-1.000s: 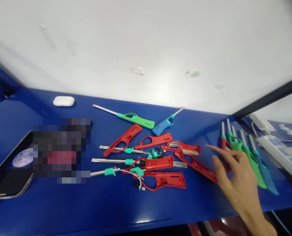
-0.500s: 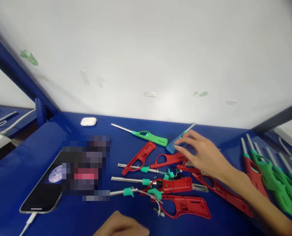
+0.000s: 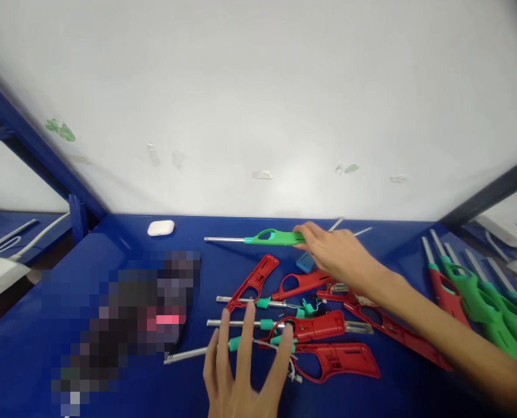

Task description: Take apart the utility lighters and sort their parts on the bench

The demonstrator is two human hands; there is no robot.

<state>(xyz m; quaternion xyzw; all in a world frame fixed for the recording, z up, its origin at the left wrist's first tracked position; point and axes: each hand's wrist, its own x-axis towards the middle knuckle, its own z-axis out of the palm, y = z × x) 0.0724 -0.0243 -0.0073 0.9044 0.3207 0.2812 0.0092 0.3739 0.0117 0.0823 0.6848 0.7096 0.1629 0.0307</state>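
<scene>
My right hand (image 3: pixel 337 252) is closed round the handle end of a green long-nosed lighter (image 3: pixel 267 237), held just above the blue table (image 3: pixel 123 244) with its metal tube pointing left. A blue lighter (image 3: pixel 305 262) lies partly hidden under that hand. My left hand (image 3: pixel 243 371) is open, fingers spread, over a pile of red lighter shells (image 3: pixel 328 360) and metal tubes with teal collars (image 3: pixel 241 323). One red shell half (image 3: pixel 254 281) lies just beyond its fingertips.
A row of finished red and green lighters (image 3: pixel 471 296) lies at the right. A white earbud case (image 3: pixel 161 227) sits near the back wall. A pixelated patch (image 3: pixel 123 325) covers things at the left. White cables (image 3: pixel 23 238) run past the blue frame post.
My right hand has taken hold of the green lighter and lifted it off the table. My left hand has come up from the bottom edge and spread over the red parts.
</scene>
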